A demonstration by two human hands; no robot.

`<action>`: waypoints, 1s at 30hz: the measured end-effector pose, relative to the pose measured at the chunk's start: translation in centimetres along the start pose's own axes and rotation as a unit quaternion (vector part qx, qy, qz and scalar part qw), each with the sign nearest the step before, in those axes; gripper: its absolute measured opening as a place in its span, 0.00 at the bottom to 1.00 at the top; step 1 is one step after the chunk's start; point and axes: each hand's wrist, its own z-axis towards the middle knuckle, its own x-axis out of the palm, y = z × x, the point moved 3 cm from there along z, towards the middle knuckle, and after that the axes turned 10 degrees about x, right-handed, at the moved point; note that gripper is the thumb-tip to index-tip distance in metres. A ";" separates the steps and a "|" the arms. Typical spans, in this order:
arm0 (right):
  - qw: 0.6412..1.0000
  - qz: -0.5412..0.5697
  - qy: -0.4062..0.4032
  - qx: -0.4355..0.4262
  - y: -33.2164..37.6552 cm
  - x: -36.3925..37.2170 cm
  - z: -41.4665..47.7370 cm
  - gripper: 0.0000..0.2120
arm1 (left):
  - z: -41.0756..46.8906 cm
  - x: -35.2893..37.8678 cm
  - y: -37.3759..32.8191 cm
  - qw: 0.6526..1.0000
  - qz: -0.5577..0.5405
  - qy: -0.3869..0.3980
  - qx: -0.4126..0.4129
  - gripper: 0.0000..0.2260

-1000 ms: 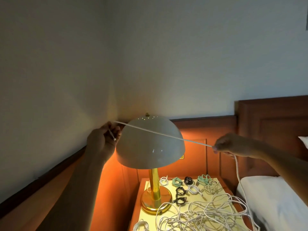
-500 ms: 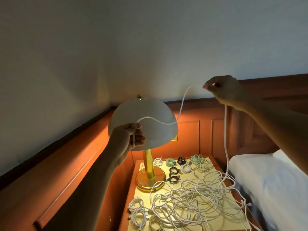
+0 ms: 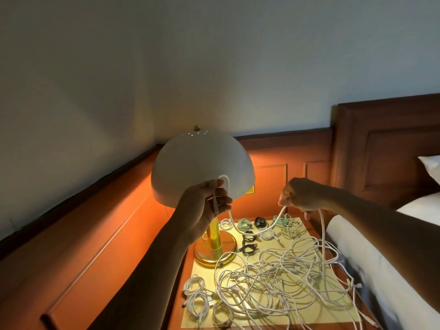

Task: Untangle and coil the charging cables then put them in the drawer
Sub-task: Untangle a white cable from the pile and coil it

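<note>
The fingers of the left hand (image 3: 204, 206) are closed around the plug end of a white cable (image 3: 256, 232), the plug pointing down across the palm and a short loop of cord arching over the fingertips. The fingers of the right hand (image 3: 301, 195) are pinched together on the same cable further along. Between the two hands the cord sags in a shallow curve; from the right hand it drops straight down into the tangled pile (image 3: 283, 277) of white cables spread over the nightstand (image 3: 342, 313). Both hands are raised above the nightstand, the left directly in front of the white dome shade of the lamp (image 3: 202, 167), which is lit and stands on a brass base at the back left corner. The shade sits close behind the left hand and the held loop overlaps it in view. Along the back edge of the nightstand lie small coiled cables: white, green (image 3: 245, 225) and black (image 3: 260, 221), with further black coils (image 3: 248, 246) just in front. More white coils (image 3: 196, 296) lie at the front left corner. Some strands of the tangle hang over the right edge toward the bed (image 3: 392, 270), which stands just beside the nightstand. Wood panelling (image 3: 295, 151) runs behind. No drawer is in view.
</note>
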 end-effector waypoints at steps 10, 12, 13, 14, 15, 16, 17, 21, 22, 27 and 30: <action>0.995 0.069 0.017 -0.069 -1.6 2.0 -2.6 0.07 | 2.8 -3.4 -7.0 0.928 -0.335 -0.013 0.162 0.14; 0.989 0.123 0.016 -0.074 -1.9 2.0 -2.9 0.08 | 3.0 -4.3 -7.6 0.937 -0.295 -0.035 0.182 0.14; 0.987 0.139 0.004 -0.076 -2.0 1.9 -3.0 0.09 | 3.1 -4.5 -7.7 0.939 -0.280 -0.042 0.194 0.14; 0.986 0.145 -0.015 -0.083 -2.0 1.9 -3.3 0.10 | 3.2 -4.9 -7.6 0.939 -0.268 -0.053 0.206 0.15; 0.985 0.137 -0.044 -0.094 -1.9 1.8 -3.5 0.11 | 3.3 -5.1 -7.5 0.940 -0.247 -0.075 0.221 0.15; 0.983 0.132 -0.069 -0.109 -1.7 1.6 -4.1 0.12 | 3.6 -5.4 -7.2 0.943 -0.212 -0.102 0.237 0.14; 0.977 0.135 -0.090 -0.135 -1.5 1.6 -4.5 0.13 | 3.8 -5.8 -6.9 0.945 -0.157 -0.137 0.251 0.13; 0.953 0.165 -0.115 -0.228 -1.3 1.3 -6.6 0.06 | 4.4 -6.9 -6.3 0.858 0.255 -0.180 0.408 0.12; 0.949 0.169 -0.124 -0.236 -1.4 1.1 -7.0 0.06 | 4.4 -6.9 -6.0 0.806 0.368 -0.162 0.434 0.10; 0.923 0.210 -0.169 -0.275 -1.5 -0.2 -9.8 0.11 | 2.8 -5.4 -5.0 0.699 0.539 -0.174 0.436 0.11; 0.905 0.247 -0.211 -0.274 -1.8 -0.7 -11.7 0.11 | 2.0 -4.4 -3.9 0.650 0.625 -0.127 0.413 0.11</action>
